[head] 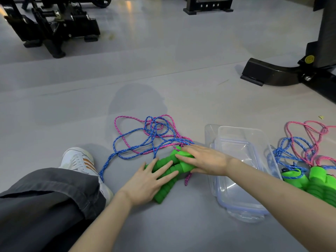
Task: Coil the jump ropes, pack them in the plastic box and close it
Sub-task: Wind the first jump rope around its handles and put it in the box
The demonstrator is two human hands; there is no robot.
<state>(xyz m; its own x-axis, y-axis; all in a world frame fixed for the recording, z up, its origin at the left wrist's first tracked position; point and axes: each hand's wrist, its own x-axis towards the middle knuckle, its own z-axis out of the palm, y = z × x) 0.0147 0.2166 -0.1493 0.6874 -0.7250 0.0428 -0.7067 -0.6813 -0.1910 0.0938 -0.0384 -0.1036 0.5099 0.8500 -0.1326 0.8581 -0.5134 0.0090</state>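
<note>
Left hand (151, 180) and right hand (204, 160) both lie flat with straight fingers on the green handles (164, 192), just left of the plastic box (220, 200). Tangled ropes (149, 135) are spread out behind the handles.

Two rope tangles: middle tangle (153, 128), right tangle (307, 151). One plastic box (234, 141). One white shoe (78, 159).

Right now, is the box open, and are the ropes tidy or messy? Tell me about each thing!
Plastic box, open, empty.
Middle ropes, tangled loose on the floor.
Green handles, lying together under both hands.
Right-side ropes, tangled, outside the box.
Left hand, flat on the handles.
Right hand, flat on the handles.
</note>
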